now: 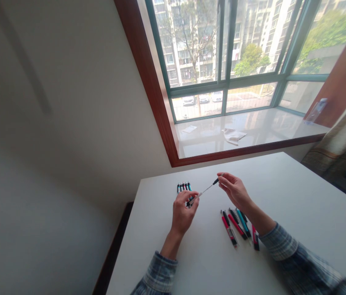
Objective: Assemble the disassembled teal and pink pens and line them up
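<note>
My left hand point(182, 214) pinches a pen barrel point(196, 199), pale toward its tip and dark at the lower end, tilted up to the right. Between the fingertips of my right hand point(236, 191) is a black pen piece point(216, 181). A thin refill point(208, 187) spans the gap between these two parts; how far it sits inside either one I cannot tell. Behind my left hand, several pens point(184, 187) lie side by side in a row, their lower ends partly hidden. Below my right hand lie several red, black and teal pen parts point(233, 224), some partly behind my wrist.
The white table point(206, 262) meets the wall under a window with a dark red wooden frame point(173, 159). On the sill are a crumpled white cloth or paper point(233, 136) and a clear bottle point(316, 110). A curtain point(334, 141) hangs at the right.
</note>
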`<state>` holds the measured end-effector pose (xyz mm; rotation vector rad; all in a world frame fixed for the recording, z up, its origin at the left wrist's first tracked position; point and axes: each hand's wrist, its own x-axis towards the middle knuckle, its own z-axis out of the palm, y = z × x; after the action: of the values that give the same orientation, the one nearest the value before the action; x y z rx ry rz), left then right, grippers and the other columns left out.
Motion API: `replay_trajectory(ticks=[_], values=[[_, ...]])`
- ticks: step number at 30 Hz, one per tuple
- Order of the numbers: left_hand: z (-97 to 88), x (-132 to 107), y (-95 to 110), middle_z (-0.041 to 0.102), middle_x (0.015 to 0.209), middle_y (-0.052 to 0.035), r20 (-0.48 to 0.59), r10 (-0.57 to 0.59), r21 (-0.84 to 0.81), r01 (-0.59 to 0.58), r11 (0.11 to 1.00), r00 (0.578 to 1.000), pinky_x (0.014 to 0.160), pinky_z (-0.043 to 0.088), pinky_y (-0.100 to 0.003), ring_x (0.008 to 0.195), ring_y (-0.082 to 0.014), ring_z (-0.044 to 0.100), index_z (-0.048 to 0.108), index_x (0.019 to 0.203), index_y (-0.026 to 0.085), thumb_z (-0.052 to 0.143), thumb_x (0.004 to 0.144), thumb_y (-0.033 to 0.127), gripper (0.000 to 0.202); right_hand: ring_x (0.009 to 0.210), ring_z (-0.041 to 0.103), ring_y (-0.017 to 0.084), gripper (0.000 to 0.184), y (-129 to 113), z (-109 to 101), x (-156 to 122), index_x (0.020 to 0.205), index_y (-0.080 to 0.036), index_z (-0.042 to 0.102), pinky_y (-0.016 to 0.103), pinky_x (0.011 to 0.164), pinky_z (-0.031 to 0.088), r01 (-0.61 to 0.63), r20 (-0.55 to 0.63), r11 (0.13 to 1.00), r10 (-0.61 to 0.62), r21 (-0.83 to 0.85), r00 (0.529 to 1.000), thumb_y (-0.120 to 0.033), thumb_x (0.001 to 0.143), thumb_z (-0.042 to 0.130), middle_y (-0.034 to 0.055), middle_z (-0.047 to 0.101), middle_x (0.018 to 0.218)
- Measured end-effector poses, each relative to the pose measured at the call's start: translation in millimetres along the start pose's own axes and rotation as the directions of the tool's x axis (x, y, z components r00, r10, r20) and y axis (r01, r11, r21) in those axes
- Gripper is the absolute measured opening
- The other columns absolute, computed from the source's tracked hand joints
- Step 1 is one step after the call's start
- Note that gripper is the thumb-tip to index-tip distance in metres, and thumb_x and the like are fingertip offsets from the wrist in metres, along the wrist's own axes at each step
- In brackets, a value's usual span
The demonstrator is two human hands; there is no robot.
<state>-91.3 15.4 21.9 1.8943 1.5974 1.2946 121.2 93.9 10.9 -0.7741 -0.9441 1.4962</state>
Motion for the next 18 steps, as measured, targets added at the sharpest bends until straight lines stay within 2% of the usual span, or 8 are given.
replay_trajectory(ticks=[5, 9, 13, 18], values=[[0.5, -0.3, -0.3, 0.073, 0.094, -0.0036, -0.002, 0.001, 0.006, -0.001, 1.000, 1.000, 0.085, 0.054, -0.034, 0.094, -0.0217, 0.067, 0.075, 0.098, 0.025, 0.065, 0.090, 0.024, 0.012, 0.073, 0.057, 0.013, 0.033, 2.1, 1.3, -1.5, 0.098, -0.025, 0.078, 0.029, 0.075, 0.048, -0.021, 0.053, 0.999, 0.023, -0.034, 0.998, -0.042, 0.073, 0.088, -0.0010, 0.067, 0.081], [0.8, -0.7, -1.1, 0.072, 0.095, -0.0042, 0.002, 0.002, 0.004, -0.002, 1.000, 1.000, 0.087, 0.054, -0.036, 0.095, -0.0224, 0.067, 0.074, 0.098, 0.025, 0.065, 0.091, 0.024, 0.012, 0.079, 0.063, 0.016, 0.038, 6.6, 1.2, -1.7, 0.102, -0.024, 0.078, 0.029, 0.073, 0.049, -0.034, 0.068, 0.995, 0.040, -0.090, 0.997, -0.042, 0.070, 0.089, 0.0015, 0.072, 0.087], [0.2, -0.7, -1.7, 0.072, 0.095, -0.0044, 0.008, -0.002, 0.001, 0.002, 1.000, 1.000, 0.088, 0.054, -0.037, 0.095, -0.0226, 0.067, 0.074, 0.099, 0.025, 0.064, 0.092, 0.025, 0.012, 0.085, 0.067, 0.018, 0.040, 8.3, 3.5, -3.9, 0.105, -0.024, 0.077, 0.030, 0.075, 0.051, -0.072, 0.114, 0.991, 0.086, -0.116, 0.990, -0.041, 0.071, 0.088, 0.0055, 0.076, 0.102], [-0.7, -0.8, -0.7, 0.072, 0.094, -0.0031, 0.008, 0.002, 0.005, -0.002, 1.000, 1.000, 0.086, 0.053, -0.034, 0.094, -0.0216, 0.067, 0.074, 0.098, 0.026, 0.065, 0.091, 0.023, 0.012, 0.083, 0.069, 0.018, 0.036, 8.1, 8.2, -8.3, 0.104, -0.024, 0.077, 0.030, 0.074, 0.052, -0.091, 0.176, 0.986, 0.116, -0.142, 0.978, -0.041, 0.073, 0.086, 0.0068, 0.078, 0.105]])
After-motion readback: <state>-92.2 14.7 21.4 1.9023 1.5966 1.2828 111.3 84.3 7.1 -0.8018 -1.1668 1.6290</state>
